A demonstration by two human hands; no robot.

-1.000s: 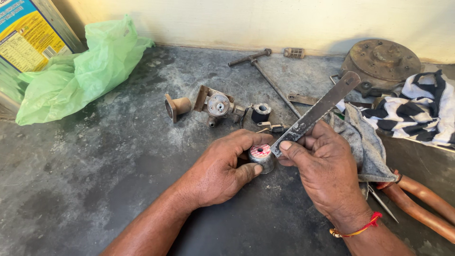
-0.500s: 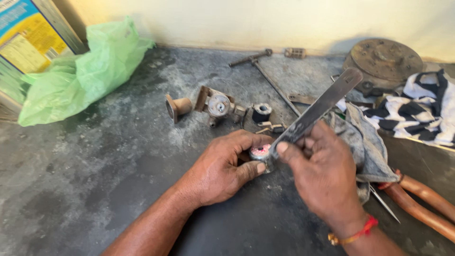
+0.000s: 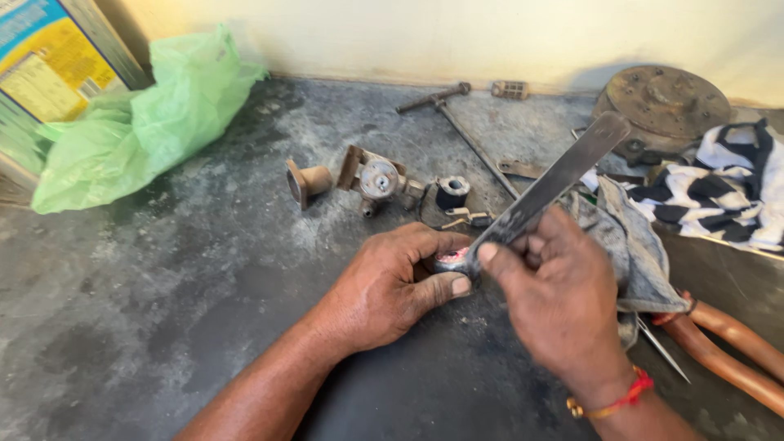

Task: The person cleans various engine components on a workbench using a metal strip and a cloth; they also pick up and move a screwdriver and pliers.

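Note:
My left hand (image 3: 384, 290) grips a small round metal part with a pink top face (image 3: 452, 260), pressed down on the dark grey floor (image 3: 163, 310). My right hand (image 3: 555, 298) holds a long flat metal blade (image 3: 549, 188) by its lower end. The blade slants up to the right, and its tip lies on the pink face of the part. Most of the part is hidden by my fingers.
Behind my hands lie a flanged tube (image 3: 302, 181), a small valve body (image 3: 377, 180), a black ring (image 3: 451, 193) and a T-handle rod (image 3: 457, 122). A grey rag (image 3: 629, 245), striped cloth (image 3: 727, 192), rusty round disc (image 3: 665, 102) and orange-handled pliers (image 3: 727, 347) are right. A green plastic bag (image 3: 139, 122) is left.
My right hand pushed the blade's tip further over the part's pink face, and my left fingers closed more around the part, so less of it shows.

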